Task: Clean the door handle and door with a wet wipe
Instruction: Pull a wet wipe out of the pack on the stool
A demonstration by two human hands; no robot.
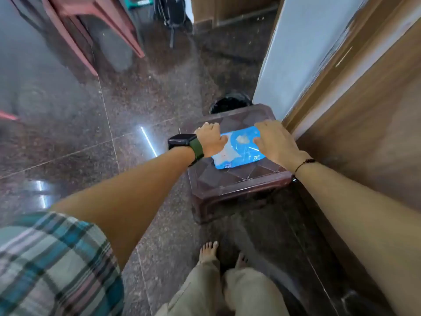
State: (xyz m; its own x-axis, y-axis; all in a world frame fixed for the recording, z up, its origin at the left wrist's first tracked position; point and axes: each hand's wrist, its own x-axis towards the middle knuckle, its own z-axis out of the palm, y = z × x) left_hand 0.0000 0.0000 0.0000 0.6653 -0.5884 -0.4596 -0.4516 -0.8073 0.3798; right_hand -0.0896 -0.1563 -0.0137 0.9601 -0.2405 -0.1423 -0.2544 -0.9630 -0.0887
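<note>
A blue pack of wet wipes (239, 149) lies flat on a dark brown plastic stool (230, 179). My left hand (210, 139), with a black watch on a green strap at the wrist, grips the pack's left end. My right hand (274, 142) grips its right end, the thumb pressed on the top face near the flap. The brown wooden door (373, 115) stands along the right side, close beside the stool. No door handle shows in the head view.
A black bin (230, 103) sits just behind the stool against a pale wall (303, 49). Pink plastic chairs (95, 26) and a dark backpack (170, 12) stand farther back. My bare feet (209, 250) are on the speckled stone floor.
</note>
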